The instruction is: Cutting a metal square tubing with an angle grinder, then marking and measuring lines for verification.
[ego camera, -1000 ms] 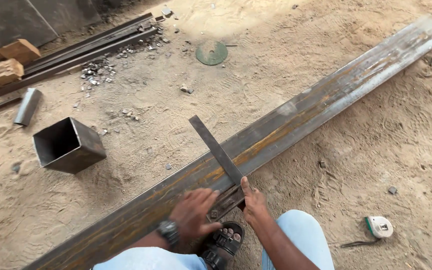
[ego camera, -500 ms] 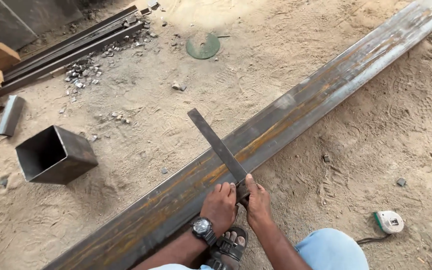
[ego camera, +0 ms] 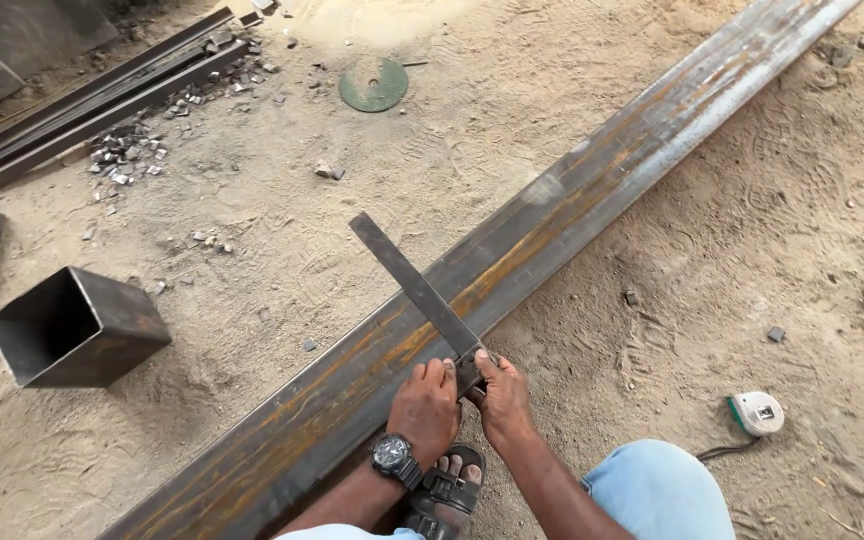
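A long rusty rectangular steel tube (ego camera: 592, 190) lies diagonally on the sandy ground. Across it rests a metal try square (ego camera: 414, 286), its blade pointing up-left and its stock against the tube's near edge. My left hand (ego camera: 424, 408), with a black wristwatch, presses on the tube and the square's stock. My right hand (ego camera: 500, 400) grips the stock from the right side. Both hands meet at the square's lower end. My sandalled foot (ego camera: 447, 488) sits just below them.
A short open square tube offcut (ego camera: 77, 325) lies at left. Dark steel bars (ego camera: 92, 105) and small metal scraps (ego camera: 132, 155) sit at upper left. A green cutting disc (ego camera: 373, 84) lies up top, a white tape measure (ego camera: 756, 412) at lower right.
The view has shifted, so the scene sits further left. Both hands have closed in on the square's stock and hold it tighter against the tube's edge.
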